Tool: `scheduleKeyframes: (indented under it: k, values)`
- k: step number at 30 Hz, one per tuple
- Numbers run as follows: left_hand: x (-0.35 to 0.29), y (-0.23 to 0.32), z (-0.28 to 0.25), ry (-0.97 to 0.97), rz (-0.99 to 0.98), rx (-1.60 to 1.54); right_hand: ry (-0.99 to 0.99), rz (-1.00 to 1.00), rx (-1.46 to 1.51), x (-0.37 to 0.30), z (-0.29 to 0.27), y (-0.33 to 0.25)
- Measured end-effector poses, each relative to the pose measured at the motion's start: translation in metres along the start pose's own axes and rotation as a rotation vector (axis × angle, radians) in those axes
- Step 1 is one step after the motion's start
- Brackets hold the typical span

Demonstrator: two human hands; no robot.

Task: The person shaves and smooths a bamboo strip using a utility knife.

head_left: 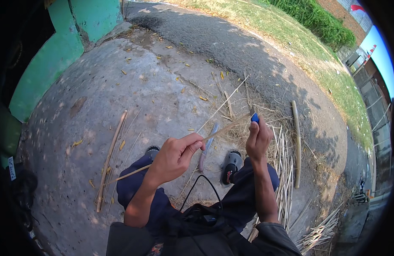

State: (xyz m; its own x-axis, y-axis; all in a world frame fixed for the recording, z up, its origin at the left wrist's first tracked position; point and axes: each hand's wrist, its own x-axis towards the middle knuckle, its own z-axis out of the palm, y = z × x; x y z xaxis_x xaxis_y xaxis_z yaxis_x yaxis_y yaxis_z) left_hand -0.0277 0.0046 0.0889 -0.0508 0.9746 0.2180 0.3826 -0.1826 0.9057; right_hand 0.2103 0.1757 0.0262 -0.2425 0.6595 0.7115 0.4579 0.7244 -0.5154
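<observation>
One long, thin, pale strip held up off the ground in front of the body, between the two hands. Gripped partway along by the left hand, fingers curled closed and thumb pressed along it; a short stretch hidden inside that fist. Right hand closed around a blue-handled blade, most of the handle covered by the fingers. Far end of the strip right at this blade; hard to tell whether touching. Long axis slanting from lower left to upper right, far end pointing away from the body, near end running back over the left thigh toward some thin sticks on the concrete ground. Exact near tip difficult to separate from those sticks. Between the shoes, a knife on the ground, blade partly covered by the strip. Left shoe mostly hidden behind trouser leg and forearm; right shoe in fuller view. By the right leg, a heap of pale split lengths, partly blocked from sight by the right arm, and beside it a thicker pole.
</observation>
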Motion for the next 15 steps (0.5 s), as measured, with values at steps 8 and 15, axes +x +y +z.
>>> scheduleKeyframes:
  k: [8, 15]
  values:
    - [-0.007, -0.018, -0.008, 0.081, -0.055, 0.107, 0.147, 0.282, 0.229, 0.001, -0.021, 0.029]
    - [-0.004, -0.014, -0.003, 0.078, -0.014, 0.101, -0.169, -0.008, 0.091, -0.007, 0.001, -0.021]
